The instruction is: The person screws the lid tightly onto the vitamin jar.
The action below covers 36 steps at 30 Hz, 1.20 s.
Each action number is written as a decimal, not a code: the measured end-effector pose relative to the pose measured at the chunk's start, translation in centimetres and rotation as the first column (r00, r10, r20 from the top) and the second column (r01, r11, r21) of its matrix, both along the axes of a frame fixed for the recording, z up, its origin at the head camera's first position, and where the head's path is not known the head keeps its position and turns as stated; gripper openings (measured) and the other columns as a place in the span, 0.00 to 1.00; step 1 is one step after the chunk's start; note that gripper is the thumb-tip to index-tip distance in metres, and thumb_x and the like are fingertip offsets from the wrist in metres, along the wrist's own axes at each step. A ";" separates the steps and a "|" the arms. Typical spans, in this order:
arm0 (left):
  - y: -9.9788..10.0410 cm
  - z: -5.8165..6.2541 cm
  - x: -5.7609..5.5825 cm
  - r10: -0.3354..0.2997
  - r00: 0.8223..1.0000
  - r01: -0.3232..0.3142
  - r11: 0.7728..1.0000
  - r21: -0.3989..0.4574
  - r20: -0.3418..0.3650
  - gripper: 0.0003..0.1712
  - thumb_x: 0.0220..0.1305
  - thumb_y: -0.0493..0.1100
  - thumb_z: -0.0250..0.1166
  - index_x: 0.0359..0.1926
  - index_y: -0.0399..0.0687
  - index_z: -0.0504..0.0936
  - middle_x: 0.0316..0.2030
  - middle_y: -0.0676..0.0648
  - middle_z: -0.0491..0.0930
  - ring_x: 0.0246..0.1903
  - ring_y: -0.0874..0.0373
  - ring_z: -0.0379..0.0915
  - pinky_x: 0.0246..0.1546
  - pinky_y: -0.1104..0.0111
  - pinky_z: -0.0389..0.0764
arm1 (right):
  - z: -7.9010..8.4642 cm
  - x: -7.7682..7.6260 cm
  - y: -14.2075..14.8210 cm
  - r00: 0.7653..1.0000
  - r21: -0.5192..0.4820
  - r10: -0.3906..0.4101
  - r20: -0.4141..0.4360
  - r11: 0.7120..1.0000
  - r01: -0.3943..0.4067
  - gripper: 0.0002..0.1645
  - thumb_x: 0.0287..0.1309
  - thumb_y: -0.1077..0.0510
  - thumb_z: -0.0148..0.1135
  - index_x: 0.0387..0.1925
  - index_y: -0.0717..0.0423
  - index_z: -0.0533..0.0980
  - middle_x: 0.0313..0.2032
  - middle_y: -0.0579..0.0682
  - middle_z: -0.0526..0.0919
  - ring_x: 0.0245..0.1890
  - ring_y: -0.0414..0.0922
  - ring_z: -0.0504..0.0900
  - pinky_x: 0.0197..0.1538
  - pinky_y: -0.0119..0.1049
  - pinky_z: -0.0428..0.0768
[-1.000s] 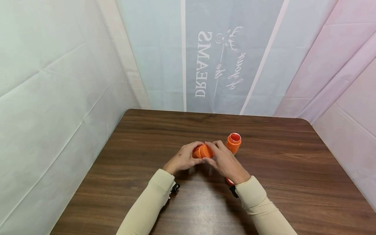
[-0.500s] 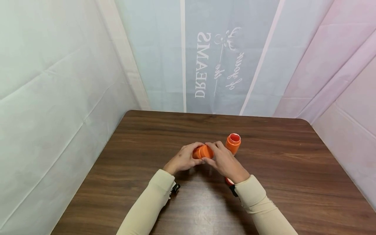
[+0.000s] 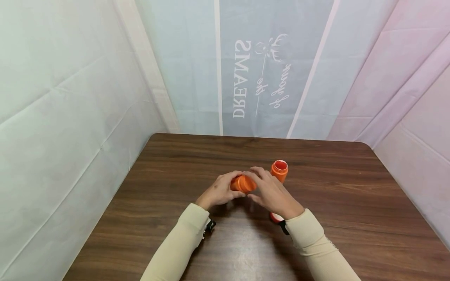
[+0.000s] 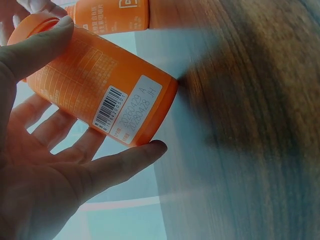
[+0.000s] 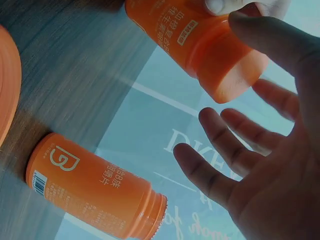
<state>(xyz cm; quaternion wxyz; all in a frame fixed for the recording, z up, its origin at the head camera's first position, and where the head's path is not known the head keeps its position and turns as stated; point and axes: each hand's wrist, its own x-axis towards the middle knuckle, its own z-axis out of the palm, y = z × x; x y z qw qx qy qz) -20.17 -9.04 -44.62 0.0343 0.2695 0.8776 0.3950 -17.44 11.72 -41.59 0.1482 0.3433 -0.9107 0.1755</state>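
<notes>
My left hand (image 3: 217, 190) grips an orange pill bottle (image 4: 95, 80) by its sides, thumb across it. The bottle is tilted, its orange screw cap (image 5: 232, 67) toward the right hand. A barcode and printed dates show on its label in the left wrist view. My right hand (image 3: 275, 196) is spread around the cap. In the right wrist view its fingers stand apart from the cap, and the thumb lies over the cap's edge; whether it touches cannot be told.
A second orange bottle (image 3: 279, 171), uncapped, stands upright behind the right hand. A round red-orange lid (image 3: 275, 217), white inside, lies on the wooden table (image 3: 334, 195) near the right wrist. Fabric hangings (image 3: 193, 78) surround the table's back and sides.
The right hand's fingers have loosened and spread from the cap, and that hand has shifted slightly right. The left hand keeps its hold on the bottle.
</notes>
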 end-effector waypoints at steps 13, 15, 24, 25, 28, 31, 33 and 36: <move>-0.2 0.4 -0.3 -0.006 1.000 0.006 1.000 0.011 0.008 0.32 0.57 0.41 0.77 0.61 0.49 0.75 0.50 0.49 0.80 0.43 0.58 0.76 0.46 0.66 0.78 | 0.3 -0.2 -0.2 0.999 -0.012 0.039 -0.002 0.999 -0.039 0.40 0.44 0.66 0.80 0.61 0.59 0.74 0.52 0.58 0.76 0.46 0.54 0.79 0.49 0.51 0.80; -0.2 0.4 -0.4 -0.006 1.000 0.006 1.000 0.012 0.011 0.32 0.57 0.41 0.76 0.61 0.49 0.75 0.50 0.50 0.80 0.43 0.58 0.76 0.46 0.66 0.78 | 0.3 -0.2 -0.3 0.999 -0.017 0.035 0.000 0.999 -0.035 0.39 0.44 0.66 0.79 0.61 0.59 0.75 0.52 0.58 0.76 0.45 0.54 0.80 0.49 0.50 0.81; -0.3 0.6 -0.4 -0.012 1.000 0.012 1.000 0.010 0.013 0.33 0.58 0.41 0.76 0.63 0.47 0.74 0.52 0.48 0.79 0.44 0.57 0.76 0.47 0.65 0.78 | 0.5 -0.1 -0.5 0.999 -0.035 -0.004 0.048 0.999 0.006 0.36 0.50 0.61 0.77 0.62 0.61 0.74 0.49 0.58 0.76 0.43 0.51 0.78 0.46 0.44 0.82; -0.3 0.6 -0.4 -0.013 1.000 0.013 1.000 0.011 0.014 0.33 0.58 0.41 0.76 0.63 0.47 0.74 0.52 0.48 0.79 0.45 0.57 0.76 0.47 0.65 0.78 | 0.5 -0.1 -0.6 0.998 -0.036 -0.010 0.055 0.999 0.012 0.36 0.52 0.60 0.77 0.62 0.61 0.74 0.49 0.58 0.76 0.43 0.51 0.78 0.45 0.43 0.82; -0.3 0.6 -0.4 -0.014 1.000 0.014 1.000 0.010 0.021 0.33 0.59 0.41 0.75 0.64 0.47 0.73 0.53 0.48 0.79 0.45 0.57 0.76 0.47 0.65 0.78 | 0.5 -0.1 -0.6 0.997 -0.040 -0.028 0.076 0.999 0.031 0.35 0.55 0.58 0.75 0.63 0.62 0.74 0.48 0.59 0.76 0.42 0.50 0.78 0.44 0.42 0.82; -0.3 0.6 -0.4 -0.015 1.000 0.015 1.000 0.007 0.023 0.33 0.59 0.41 0.75 0.63 0.47 0.73 0.53 0.48 0.79 0.45 0.57 0.75 0.47 0.65 0.78 | 0.4 0.0 -0.7 0.995 -0.051 -0.044 0.091 0.997 0.049 0.34 0.57 0.57 0.74 0.63 0.63 0.74 0.47 0.59 0.76 0.40 0.48 0.77 0.42 0.41 0.81; -0.3 0.6 -0.4 -0.016 1.000 0.016 1.000 0.007 0.022 0.32 0.59 0.41 0.75 0.63 0.48 0.74 0.52 0.48 0.79 0.44 0.57 0.75 0.47 0.65 0.78 | 0.3 0.0 -0.7 0.994 -0.062 -0.054 0.099 0.996 0.061 0.34 0.57 0.56 0.73 0.62 0.64 0.74 0.46 0.59 0.76 0.39 0.47 0.77 0.40 0.41 0.80; -0.3 0.6 -0.5 -0.017 1.000 0.016 1.000 0.011 0.021 0.31 0.58 0.41 0.75 0.62 0.49 0.74 0.51 0.49 0.79 0.44 0.58 0.75 0.47 0.65 0.78 | 0.2 -0.1 -0.8 0.992 -0.073 -0.072 0.105 0.994 0.080 0.34 0.56 0.55 0.74 0.61 0.65 0.74 0.43 0.58 0.76 0.36 0.46 0.75 0.38 0.40 0.79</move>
